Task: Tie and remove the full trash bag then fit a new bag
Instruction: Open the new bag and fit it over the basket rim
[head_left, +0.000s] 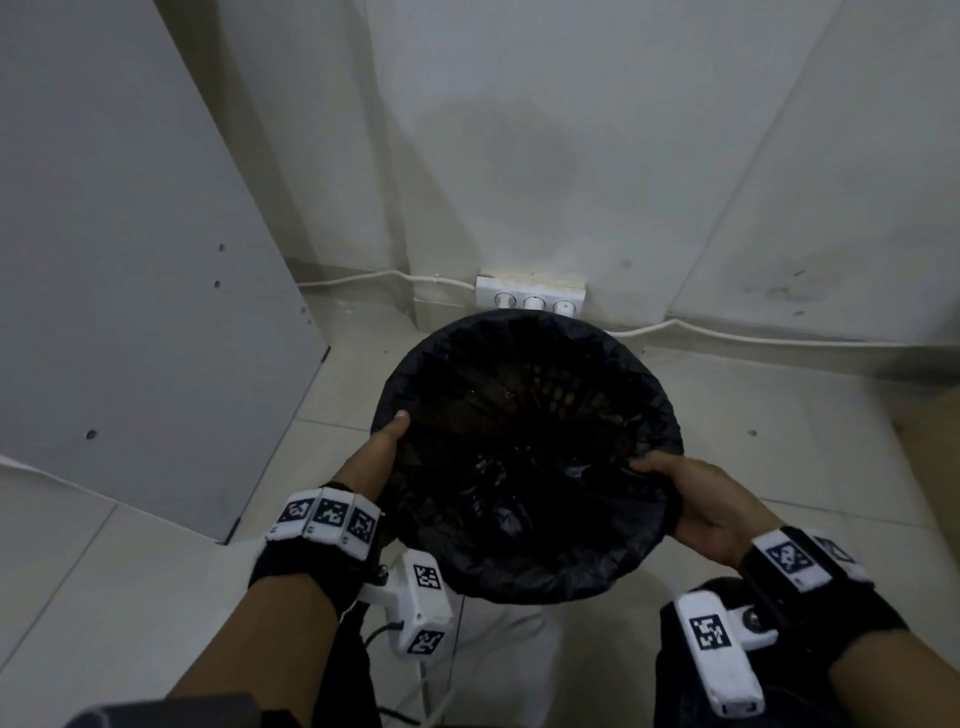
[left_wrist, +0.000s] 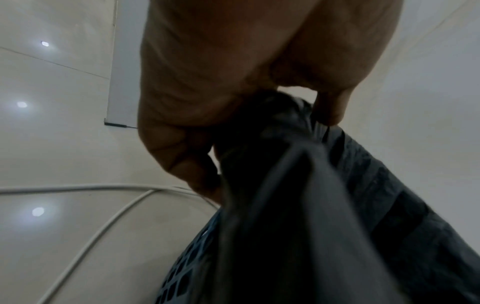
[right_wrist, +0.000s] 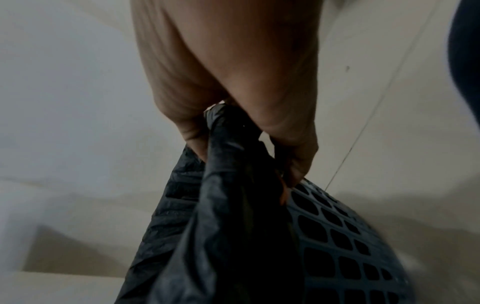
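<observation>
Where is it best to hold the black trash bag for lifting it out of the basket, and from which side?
Grip the trash bag at its folded-over cuff, from two opposite sides of the basket rim. The left hand and right hand already pinch it there; elsewhere the film lies stretched flat.

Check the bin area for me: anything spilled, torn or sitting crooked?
Nothing stands out. The black trash bag sits folded over the mesh bin's rim, with the left hand and right hand gripping its edge on opposite sides. No spill shows on the floor tiles. The bag's contents are too dark to judge.
</observation>
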